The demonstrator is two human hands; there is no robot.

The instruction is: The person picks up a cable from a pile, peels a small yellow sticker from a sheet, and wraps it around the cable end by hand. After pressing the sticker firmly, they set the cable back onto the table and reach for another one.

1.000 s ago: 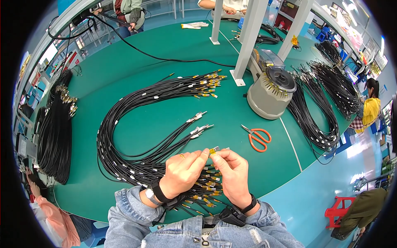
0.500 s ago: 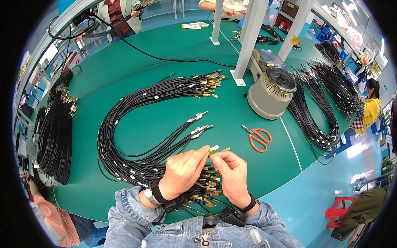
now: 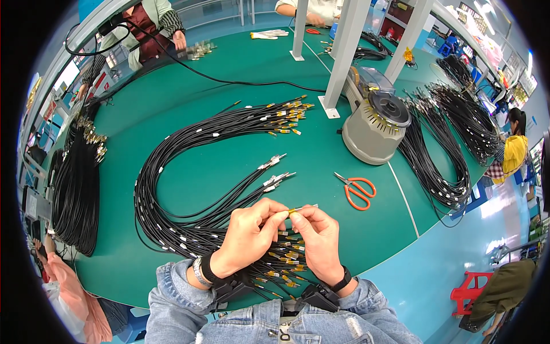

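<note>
Just above the near bundle of cable ends, both hands meet at the yellow-wrapped end of a thin cable (image 3: 294, 210). My left hand (image 3: 247, 232) pinches it between thumb and forefinger. Close beside, my right hand (image 3: 319, 234) grips the same end with its fingertips, and a pale tip sticks out past them. A large looped bundle of black cables (image 3: 150, 178) curves round on the left, dotted with white labels. Many of its ends, with yellow tape and white tags, lie under my hands and partly hidden by them. Orange-handled scissors (image 3: 359, 194) rest to the right.
Behind the scissors stands a round grey tape dispenser (image 3: 375, 129), next to white metal posts (image 3: 339, 74). More black cable bundles lie at the left (image 3: 77, 195) and right (image 3: 444, 166) of the green table (image 3: 229, 69). A white glove (image 3: 269, 35) lies at the back; co-workers stand there.
My left fingers have shifted from above the cable end to pinching it, and the white tag seen between my hands is now hidden. Across the table, a co-worker has lowered a cable bundle onto it.
</note>
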